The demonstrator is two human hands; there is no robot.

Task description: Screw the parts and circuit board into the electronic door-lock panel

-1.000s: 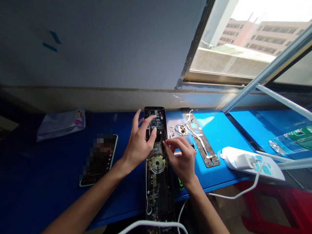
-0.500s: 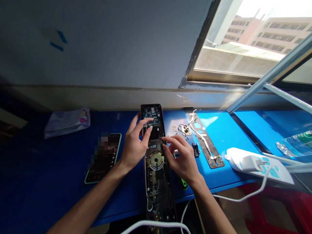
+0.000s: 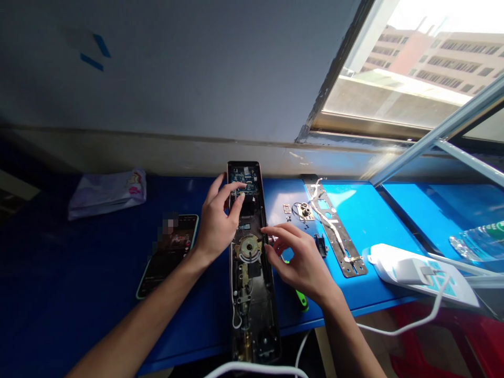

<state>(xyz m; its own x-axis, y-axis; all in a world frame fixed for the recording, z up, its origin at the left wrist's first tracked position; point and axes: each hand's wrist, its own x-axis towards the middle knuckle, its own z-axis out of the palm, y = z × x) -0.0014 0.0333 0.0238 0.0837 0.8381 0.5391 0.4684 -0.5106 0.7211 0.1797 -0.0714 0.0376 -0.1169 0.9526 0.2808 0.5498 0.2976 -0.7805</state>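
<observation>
A long black housing (image 3: 258, 299), like an opened electronic door lock, lies lengthwise in front of me, its near end past the table edge. Inside show a blue circuit board (image 3: 238, 177) at the far end, a round brass-coloured part (image 3: 249, 245) and metal lock parts. My left hand (image 3: 220, 223) holds the far left side, the rear fingers at the rim and the index finger and thumb over the board area. At the right rim, my right hand (image 3: 297, 254) has its index finger and thumb apart, their tips at the edge; nothing visible is held in it.
Right of the housing lie a green-handled tool (image 3: 302, 300), a small black part (image 3: 321, 245), a round component (image 3: 305, 211) and a black metal plate (image 3: 334, 231) with white wire. A white power strip (image 3: 425, 275) sits farther right, a phone (image 3: 169, 262) left.
The housing has shifted slightly away from me, and my left index finger has moved with it. My right hand now sits a little nearer along the right rim. The view has turned slightly.
</observation>
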